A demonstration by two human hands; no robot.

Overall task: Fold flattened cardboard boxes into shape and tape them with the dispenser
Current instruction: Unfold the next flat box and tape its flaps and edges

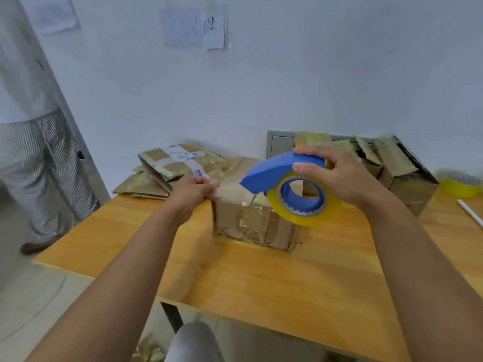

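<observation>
A worn brown cardboard box (pixel 251 220), folded into shape and patched with old tape, stands on the wooden table (pixel 235 278). My right hand (pixel 342 176) grips a blue tape dispenser (pixel 282 173) loaded with a yellowish clear tape roll (pixel 305 207), held just above the box's right top edge. A thin strand of tape runs from the dispenser down to the box top. My left hand (pixel 194 188) curls its fingers on the box's top left edge.
Flattened boxes (pixel 170 168) lie stacked at the table's far left. Shaped boxes (pixel 397 168) stand at the far right beside a yellow tape roll (pixel 461 185) and a white stick (pixel 470 212). A person in striped trousers (pixel 49 165) stands at the left.
</observation>
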